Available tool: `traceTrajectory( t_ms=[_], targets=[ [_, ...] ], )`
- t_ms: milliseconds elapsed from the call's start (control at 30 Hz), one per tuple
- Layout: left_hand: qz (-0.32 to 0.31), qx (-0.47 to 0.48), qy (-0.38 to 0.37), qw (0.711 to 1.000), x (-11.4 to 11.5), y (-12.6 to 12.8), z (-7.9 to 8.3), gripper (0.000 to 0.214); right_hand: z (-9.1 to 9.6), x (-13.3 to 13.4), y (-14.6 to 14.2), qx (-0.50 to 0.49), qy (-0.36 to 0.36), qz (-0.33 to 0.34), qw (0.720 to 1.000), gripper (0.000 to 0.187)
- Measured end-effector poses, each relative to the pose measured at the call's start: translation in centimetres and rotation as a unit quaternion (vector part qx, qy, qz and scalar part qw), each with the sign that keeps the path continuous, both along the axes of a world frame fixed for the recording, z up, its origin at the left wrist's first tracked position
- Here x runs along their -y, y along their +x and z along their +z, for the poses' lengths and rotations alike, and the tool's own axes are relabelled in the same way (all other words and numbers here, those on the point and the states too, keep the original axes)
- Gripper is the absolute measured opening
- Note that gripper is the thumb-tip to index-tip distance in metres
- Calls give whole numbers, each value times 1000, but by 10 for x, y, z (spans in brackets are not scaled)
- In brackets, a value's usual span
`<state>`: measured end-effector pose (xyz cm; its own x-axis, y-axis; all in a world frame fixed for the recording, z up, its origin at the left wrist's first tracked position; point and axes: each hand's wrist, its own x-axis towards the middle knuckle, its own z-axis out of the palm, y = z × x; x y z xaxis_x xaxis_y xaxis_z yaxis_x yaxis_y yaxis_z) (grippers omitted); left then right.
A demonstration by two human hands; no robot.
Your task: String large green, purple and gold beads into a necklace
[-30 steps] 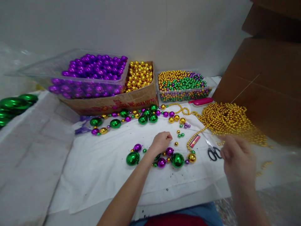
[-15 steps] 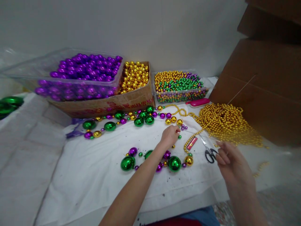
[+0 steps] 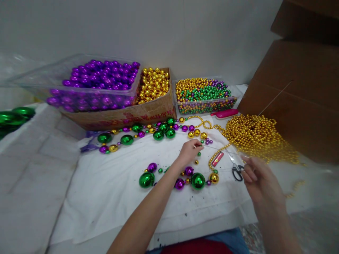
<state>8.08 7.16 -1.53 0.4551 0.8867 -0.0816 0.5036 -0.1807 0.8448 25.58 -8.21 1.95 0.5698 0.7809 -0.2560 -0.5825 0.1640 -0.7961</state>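
Note:
My left hand (image 3: pixel 189 149) is closed in a pinch over the white cloth, beside small green and purple beads (image 3: pixel 209 141). Between its fingertips and my right hand (image 3: pixel 256 173) runs a thin pale thread (image 3: pixel 219 148), drawn nearly straight. The fingers of my right hand are also pinched, above black-handled scissors (image 3: pixel 237 173). Below my left forearm, which covers part of it, lies a strand of large green, purple and gold beads (image 3: pixel 197 180). A red lighter (image 3: pixel 217 159) rests by a string of small gold beads (image 3: pixel 212 160).
Behind are a clear bin of purple beads (image 3: pixel 106 92), a cardboard box of gold beads (image 3: pixel 153 84) and a tub of small mixed beads (image 3: pixel 205 106). Gold bead strings (image 3: pixel 251 135) are heaped at right, before a large carton (image 3: pixel 296 95). Another beaded strand (image 3: pixel 127 139) lies along the box.
The whole view has shifted slightly. Both hands keep almost the same places, with the thread still stretched between them.

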Motion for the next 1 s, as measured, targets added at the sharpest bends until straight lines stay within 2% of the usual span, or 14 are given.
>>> traceTrajectory(
  t_ms=[67,100,133,200,233,267,300,367,467,633,833,1000],
  targets=[
    [25,77,-47,996,7,-18,8,21,6,3,-6,33,10,-18,999,19],
    [40,144,-93,984,14,-28,11,24,9,5,-11,58,14,-26,998,18],
    [61,231,-156,958,22,-38,13,25,12,6,-16,85,18,-32,996,18],
    [109,395,-288,866,39,-55,15,22,17,8,-27,133,22,-35,990,18],
    [135,450,-336,816,47,-63,15,19,20,9,-31,154,22,-35,987,19],
    [160,479,-365,782,55,-69,15,16,23,11,-36,174,21,-38,984,19],
    [183,497,-381,758,62,-75,15,13,26,12,-39,194,19,-42,980,19],
    [214,521,-390,729,72,-83,15,10,32,16,-46,238,8,-62,969,19],
    [226,541,-392,709,81,-89,17,12,42,26,-55,301,-20,-75,950,20],
    [229,558,-416,680,91,-89,17,17,55,42,-71,423,-63,-48,903,18],
    [219,570,-434,663,99,-87,15,18,57,49,-85,526,-22,-54,849,11],
    [226,571,-439,656,102,-87,16,14,57,49,-90,566,2,-67,821,9]
  ],
)
